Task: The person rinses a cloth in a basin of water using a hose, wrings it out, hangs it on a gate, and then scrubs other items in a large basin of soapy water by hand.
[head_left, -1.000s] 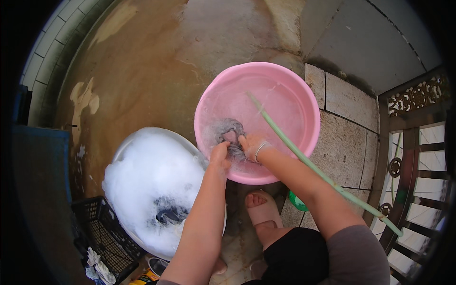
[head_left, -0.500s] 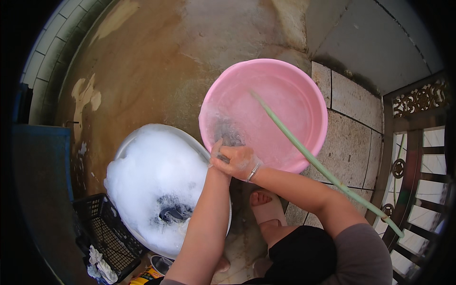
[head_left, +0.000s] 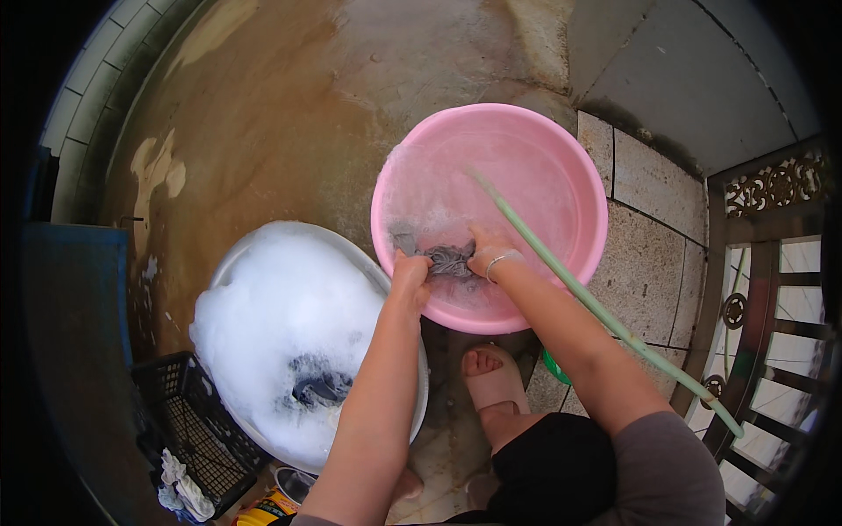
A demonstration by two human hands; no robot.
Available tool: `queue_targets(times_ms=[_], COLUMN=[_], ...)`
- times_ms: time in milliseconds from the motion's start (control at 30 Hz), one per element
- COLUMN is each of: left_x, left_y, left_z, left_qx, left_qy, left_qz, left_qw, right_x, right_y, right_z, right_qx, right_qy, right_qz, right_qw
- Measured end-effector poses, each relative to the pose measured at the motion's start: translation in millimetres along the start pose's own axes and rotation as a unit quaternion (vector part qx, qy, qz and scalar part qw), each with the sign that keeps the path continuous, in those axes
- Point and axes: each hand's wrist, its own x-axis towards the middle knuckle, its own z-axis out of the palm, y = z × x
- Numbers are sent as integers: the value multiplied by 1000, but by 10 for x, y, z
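A round pink basin (head_left: 586,188) holds cloudy water. Near its front left rim, a grey wet cloth (head_left: 449,259) is bunched between my two hands. My left hand (head_left: 412,273) grips the cloth's left end, some of which sticks out beyond the fingers. On the other end my right hand (head_left: 491,249), with a silver bangle at the wrist, is closed. A pale green hose (head_left: 561,273) slants from the lower right over the rim, its end in the basin. Left of the basin stands a metal tub (head_left: 364,254) heaped with white foam (head_left: 263,307); dark fabric (head_left: 323,389) shows through it.
A black plastic crate (head_left: 197,438) stands at the lower left, with crumpled cloths (head_left: 182,486) beside it. A dark metal railing (head_left: 761,289) bounds the right. Something green (head_left: 554,366) shows under my right forearm. The brown ground (head_left: 263,131) looks wet.
My hands, together at the basin's near left rim before, have moved apart. The right one has gone further into the basin, and the grey cloth now shows stretched between them.
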Motion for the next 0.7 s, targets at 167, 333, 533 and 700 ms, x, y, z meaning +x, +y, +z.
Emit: queue_targets(times_ms=[167, 333, 533, 700], left_x=[-71, 173, 70, -194], left_y=[-30, -67, -219, -199], left_z=[148, -140, -208, 349], left_qx=[-72, -174, -317, -238], left_qy=[-8, -174, -239, -103], left_qz=[-63, -177, 19, -71], left_qw=[995, 953, 918, 963], right_x=[297, -75, -605, -148], right_y=[233, -386, -897, -420], right_z=[317, -81, -350, -225], right_qx=[-9, 449, 267, 280], right_qy=[-201, 34, 117, 142], right_qz=[10, -70, -110, -9], right_qw=[980, 890, 950, 949])
